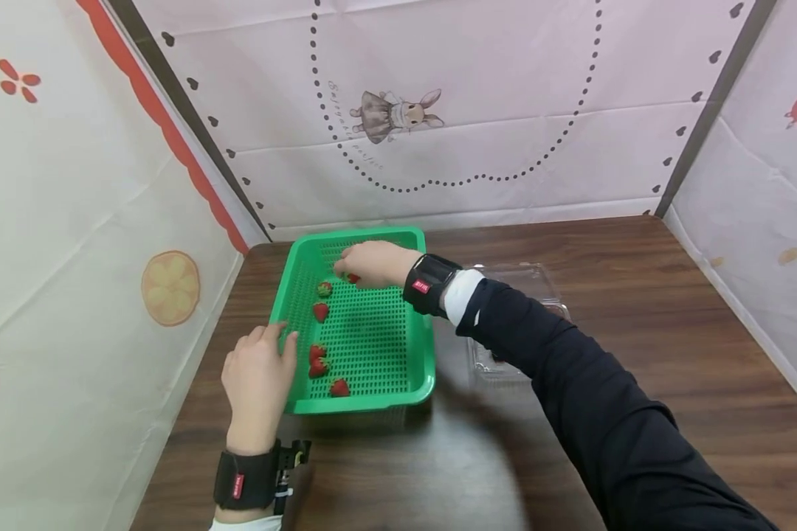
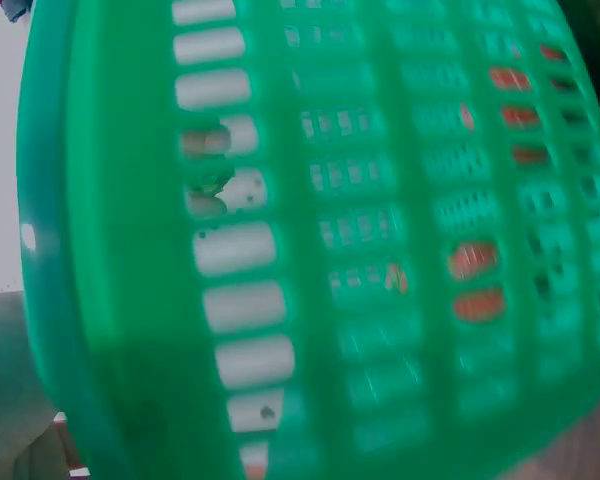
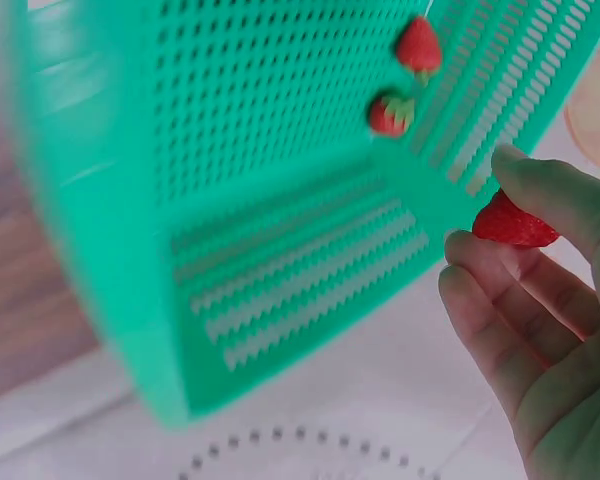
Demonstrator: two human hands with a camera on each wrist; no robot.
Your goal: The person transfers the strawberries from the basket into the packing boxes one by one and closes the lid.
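A small red strawberry [image 3: 513,223] is pinched between the thumb and fingertips of the right hand [image 1: 372,264], which is held inside the far end of the green perforated plastic basket [image 1: 398,369]. The left hand [image 1: 259,380] is laid with relaxed fingers on the basket's near left rim, nothing being gripped. Five more red strawberries [image 1: 321,311] are spread along the left of the basket floor, and a clear plastic clamshell box [image 1: 531,279] is seen just right of the basket on the dark wooden table [image 1: 671,332]
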